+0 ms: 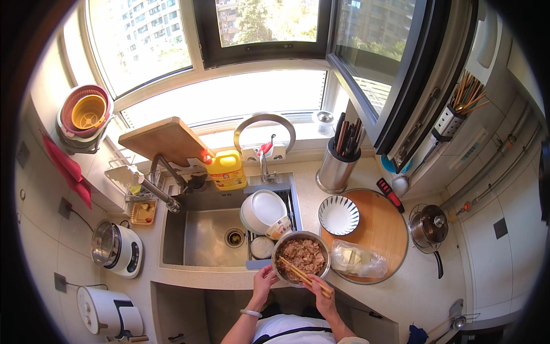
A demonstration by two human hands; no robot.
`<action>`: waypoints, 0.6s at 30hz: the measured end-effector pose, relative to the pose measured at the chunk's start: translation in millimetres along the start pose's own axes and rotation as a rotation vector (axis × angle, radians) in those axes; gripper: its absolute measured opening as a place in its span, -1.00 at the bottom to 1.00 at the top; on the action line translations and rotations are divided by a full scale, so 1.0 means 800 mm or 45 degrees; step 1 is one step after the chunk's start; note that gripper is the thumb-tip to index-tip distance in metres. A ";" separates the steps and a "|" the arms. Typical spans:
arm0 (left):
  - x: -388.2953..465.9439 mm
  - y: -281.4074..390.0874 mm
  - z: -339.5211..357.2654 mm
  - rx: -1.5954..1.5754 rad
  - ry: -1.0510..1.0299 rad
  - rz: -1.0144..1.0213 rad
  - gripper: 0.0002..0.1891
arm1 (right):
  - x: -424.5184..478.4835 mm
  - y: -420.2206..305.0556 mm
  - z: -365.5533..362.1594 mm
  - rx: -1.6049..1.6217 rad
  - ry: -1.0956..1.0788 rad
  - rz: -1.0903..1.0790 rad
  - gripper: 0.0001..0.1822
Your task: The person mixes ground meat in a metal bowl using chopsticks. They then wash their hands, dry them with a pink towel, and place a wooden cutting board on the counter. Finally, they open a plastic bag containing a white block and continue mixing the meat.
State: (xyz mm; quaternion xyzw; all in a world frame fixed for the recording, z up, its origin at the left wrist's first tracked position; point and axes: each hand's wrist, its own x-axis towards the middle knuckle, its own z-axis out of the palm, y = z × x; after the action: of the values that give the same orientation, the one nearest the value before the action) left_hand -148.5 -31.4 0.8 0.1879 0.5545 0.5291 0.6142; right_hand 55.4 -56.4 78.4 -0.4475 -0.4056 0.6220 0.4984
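A steel bowl (pixel 325 253) of ground meat filling (pixel 303 253) stands at the counter's front edge, beside the sink. My left hand (pixel 265 281) touches the bowl's lower left rim with its fingertips. Wooden chopsticks (pixel 299 273) are in my right hand (pixel 321 293), at the lower right of the bowl, with their tips in the meat. To the right, a clear plastic bag (pixel 369 263) with pale blocks inside lies on a round wooden board (pixel 389 223). An empty patterned bowl (pixel 338 215) sits at the board's upper left.
The steel sink (pixel 206 236) is at the left, with stacked white dishes (pixel 266 206) on a rack. Behind are a knife block (pixel 337 163), a yellow jug (pixel 227 170) and a leaning cutting board (pixel 165 135). A lidded pot (pixel 432 223) stands right; an open window sash (pixel 374 64) hangs above.
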 end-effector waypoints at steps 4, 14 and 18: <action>0.000 -0.001 0.000 0.015 0.010 -0.008 -0.72 | -0.002 -0.004 0.001 0.031 -0.014 -0.008 -0.61; -0.001 0.000 0.001 0.003 0.013 -0.005 -0.72 | -0.003 -0.020 0.012 0.041 -0.033 -0.002 -0.62; 0.001 -0.003 -0.001 -0.005 -0.004 -0.005 -0.72 | 0.001 -0.012 0.013 -0.005 -0.048 -0.032 -0.61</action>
State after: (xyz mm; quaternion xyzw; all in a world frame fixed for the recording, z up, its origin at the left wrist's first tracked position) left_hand -148.1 -31.9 -1.3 0.1863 0.5528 0.5287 0.6166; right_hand 48.2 -54.5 90.4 -0.4315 -0.4219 0.6232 0.4975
